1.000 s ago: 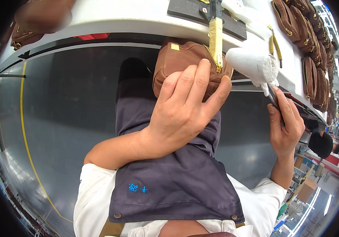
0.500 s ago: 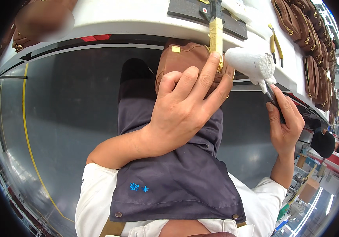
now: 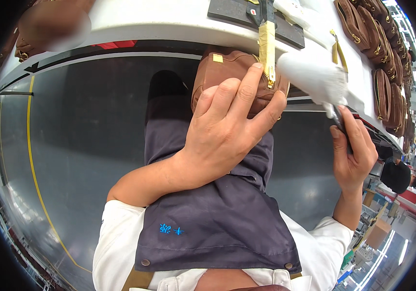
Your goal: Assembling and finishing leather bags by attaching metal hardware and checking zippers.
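A brown bag [image 3: 225,70] with a yellow tag and a gold zipper sits above my lap at the table's front edge. Over it reaches a bar wrapped in yellow tape [image 3: 266,41], with a gold zipper pull [image 3: 270,83] at its near end. My left hand [image 3: 225,126] holds the bag, index finger and thumb on either side of the pull, the other fingers bent against the leather. My right hand [image 3: 356,150] grips the dark handle of a hammer [image 3: 310,77]. White cloth covers its head, which is blurred by motion just right of the bar.
On the white table [image 3: 169,19] lie a dark plate [image 3: 290,36] under the bar, a clear plastic bag [image 3: 293,12] and yellow-handled pliers [image 3: 339,53]. Several brown bags [image 3: 382,48] line the right side. Another person [image 3: 396,175] is at far right.
The hammer has swung slightly right, away from the bar, and its head is now blurred. My left index finger has shifted left off the bar's end, leaving the zipper pull in sight.
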{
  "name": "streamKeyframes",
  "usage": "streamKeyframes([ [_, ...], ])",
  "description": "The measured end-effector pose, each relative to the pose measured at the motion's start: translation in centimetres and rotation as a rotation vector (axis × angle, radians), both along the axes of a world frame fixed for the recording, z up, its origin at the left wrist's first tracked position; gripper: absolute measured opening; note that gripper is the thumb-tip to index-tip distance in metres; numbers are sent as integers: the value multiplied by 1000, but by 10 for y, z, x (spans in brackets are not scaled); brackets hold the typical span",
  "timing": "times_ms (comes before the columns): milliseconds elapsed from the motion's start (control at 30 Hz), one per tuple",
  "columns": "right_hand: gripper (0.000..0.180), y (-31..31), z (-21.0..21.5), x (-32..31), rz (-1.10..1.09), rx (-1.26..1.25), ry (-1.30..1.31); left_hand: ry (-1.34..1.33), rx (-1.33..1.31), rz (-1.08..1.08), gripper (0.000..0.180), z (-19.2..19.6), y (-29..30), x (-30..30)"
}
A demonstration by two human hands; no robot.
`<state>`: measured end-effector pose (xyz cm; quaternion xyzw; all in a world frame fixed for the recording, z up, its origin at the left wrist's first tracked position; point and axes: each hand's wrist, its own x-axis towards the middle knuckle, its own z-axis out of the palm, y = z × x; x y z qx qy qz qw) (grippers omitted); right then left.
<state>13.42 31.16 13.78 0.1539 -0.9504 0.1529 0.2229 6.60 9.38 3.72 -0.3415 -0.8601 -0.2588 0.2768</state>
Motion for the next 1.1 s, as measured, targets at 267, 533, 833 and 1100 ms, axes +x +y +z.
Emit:
streamKeyframes([
  [267,36,13,-1,9,-63,27,-151,29,27,-12,41,-1,1,-3],
  [533,27,130,-20,-17,-589,106,8,2,16,-8,55,1,0,2],
  [833,23,229,-52,-72,-461,501,262,-37,-11,-8,61,3,-3,2],
  [1100,30,-10,-88,-45,10,-948,-739,-42,-23,-47,66,3,-6,2],
])
